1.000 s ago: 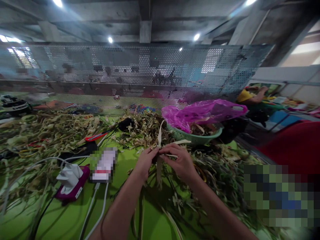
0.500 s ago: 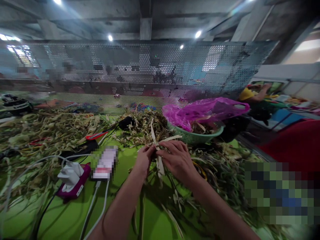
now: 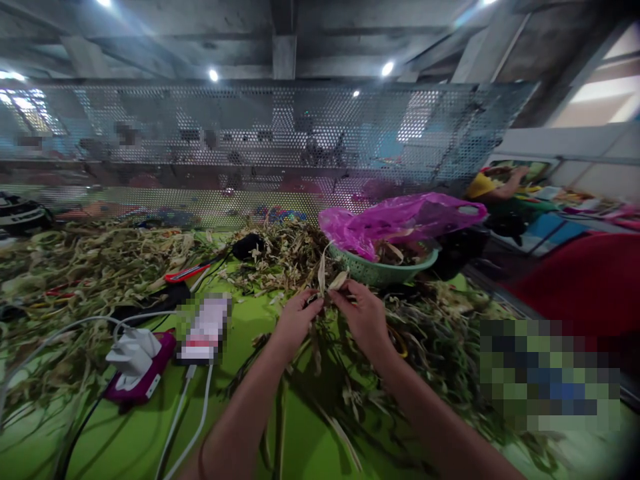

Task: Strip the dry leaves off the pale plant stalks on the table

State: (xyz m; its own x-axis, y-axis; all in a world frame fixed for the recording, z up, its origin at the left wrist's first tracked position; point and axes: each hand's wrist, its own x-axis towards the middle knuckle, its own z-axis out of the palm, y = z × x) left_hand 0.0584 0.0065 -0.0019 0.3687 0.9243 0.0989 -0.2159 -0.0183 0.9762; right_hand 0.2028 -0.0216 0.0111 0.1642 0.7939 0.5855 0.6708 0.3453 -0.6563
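Note:
Both of my hands meet over the middle of the green table. My left hand [image 3: 299,320] pinches the pale dried leaf strips [image 3: 322,275], its thumb and fingertips pressed together. Close beside it, my right hand [image 3: 364,317] grips another end of the strips between thumb and fingers. One strip stands upright above the fingertips, a broader piece leans to the right, and others hang down below the hands. The exact crossing of the strips is hidden by my fingers. Loose dried strips [image 3: 345,440] lie on the table under my wrists.
Left are a phone [image 3: 206,327] with white cables, a purple power strip [image 3: 143,380] and a red cutter [image 3: 187,273]. A green basket [image 3: 385,272] with a pink plastic bag [image 3: 400,223] stands behind my right hand. Dried leaf heaps [image 3: 100,267] spread around. A perforated metal screen [image 3: 250,147] rises behind.
My right hand has turned, bringing its thumb and fingertips up around the strips. The right-hand piece now sits shorter and closer to my fingers. The whole view has shifted slightly.

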